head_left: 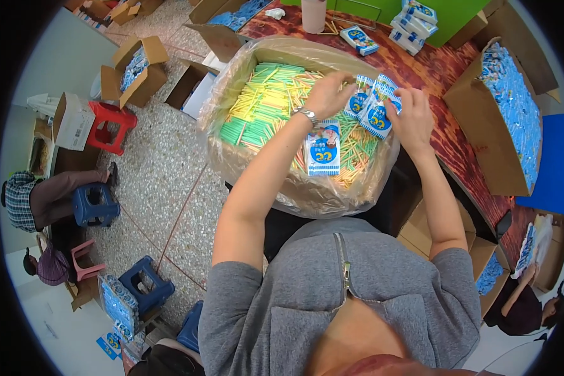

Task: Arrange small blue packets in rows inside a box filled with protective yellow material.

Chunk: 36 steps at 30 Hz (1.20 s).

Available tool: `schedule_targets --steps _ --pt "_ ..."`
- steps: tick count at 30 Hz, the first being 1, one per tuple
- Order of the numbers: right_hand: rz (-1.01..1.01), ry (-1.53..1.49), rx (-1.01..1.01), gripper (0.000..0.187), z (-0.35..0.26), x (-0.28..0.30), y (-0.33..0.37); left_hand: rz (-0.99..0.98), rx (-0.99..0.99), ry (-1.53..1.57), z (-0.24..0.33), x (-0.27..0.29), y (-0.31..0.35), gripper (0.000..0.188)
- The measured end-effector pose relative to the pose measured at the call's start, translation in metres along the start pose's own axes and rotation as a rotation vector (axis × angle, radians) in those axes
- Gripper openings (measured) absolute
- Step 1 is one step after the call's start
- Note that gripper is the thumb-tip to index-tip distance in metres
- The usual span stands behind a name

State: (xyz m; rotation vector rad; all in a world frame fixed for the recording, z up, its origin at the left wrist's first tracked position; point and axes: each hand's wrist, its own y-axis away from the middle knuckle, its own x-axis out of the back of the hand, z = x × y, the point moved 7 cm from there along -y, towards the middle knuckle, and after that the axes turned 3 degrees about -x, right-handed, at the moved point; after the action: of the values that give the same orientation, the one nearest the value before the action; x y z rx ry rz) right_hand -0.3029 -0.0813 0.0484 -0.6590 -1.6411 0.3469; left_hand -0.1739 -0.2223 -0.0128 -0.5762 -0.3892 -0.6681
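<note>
- The grey short-sleeved top with a front zip [313, 263] is filling the near view, and both bare forearms are reaching over a large cardboard box lined with clear plastic [232, 143].
- Inside that box, slim sticks in green, yellow and orange [266, 94] are lying in a thick heap, neatly aligned toward the left and more jumbled toward the right.
- A flat blue-and-white printed packet [323, 148] is lying on the sticks, just below the hands.
- The right hand [413, 116], partly curled, is gripping the right edge of a tilted blue-and-white packet [377, 116] between thumb and fingers, over the right part of the heap.
- The left hand [332, 94], wearing a metal wristband [306, 116], is bending its fingers loosely beside another blue-and-white packet [358, 97]; whether it is grasping that one, I cannot tell.
- Beyond the box, a red-and-black streaked tabletop [435, 88] is supporting a pale pink cylinder [313, 15], a single packet [359, 40] and a packet stack [413, 26].
- To the right, a tall brown carton [485, 147] is holding many blue packets.
- Farther left, a red plastic stool [111, 128] is standing on the speckled floor [169, 163], and a person in a plaid shirt [20, 202] is sitting near a blue stool [96, 205].
</note>
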Motion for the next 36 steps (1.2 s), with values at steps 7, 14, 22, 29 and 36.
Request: schedule_targets --steps 7,14,22,29,36 --pt "-0.606 -0.292 0.253 0.031 -0.081 -0.091 0.005 0.246 0.161 0.154 -0.005 0.085 0.059 0.027" --pt "-0.528 -0.194 0.417 0.02 -0.099 -0.08 0.01 0.244 0.349 0.077 0.007 0.094 0.133 0.026" --pt "-0.421 -0.493 0.464 0.014 -0.129 -0.011 -0.021 0.192 0.367 0.255 0.02 0.056 0.155 0.031" --pt "-0.62 -0.737 0.567 0.017 -0.163 -0.028 -0.031 0.151 0.432 0.083 0.022 0.084 0.155 0.019" --pt "-0.858 -0.544 0.407 0.031 -0.167 -0.144 -0.073 0.545 0.413 0.267 -0.008 0.114 0.179 0.026"
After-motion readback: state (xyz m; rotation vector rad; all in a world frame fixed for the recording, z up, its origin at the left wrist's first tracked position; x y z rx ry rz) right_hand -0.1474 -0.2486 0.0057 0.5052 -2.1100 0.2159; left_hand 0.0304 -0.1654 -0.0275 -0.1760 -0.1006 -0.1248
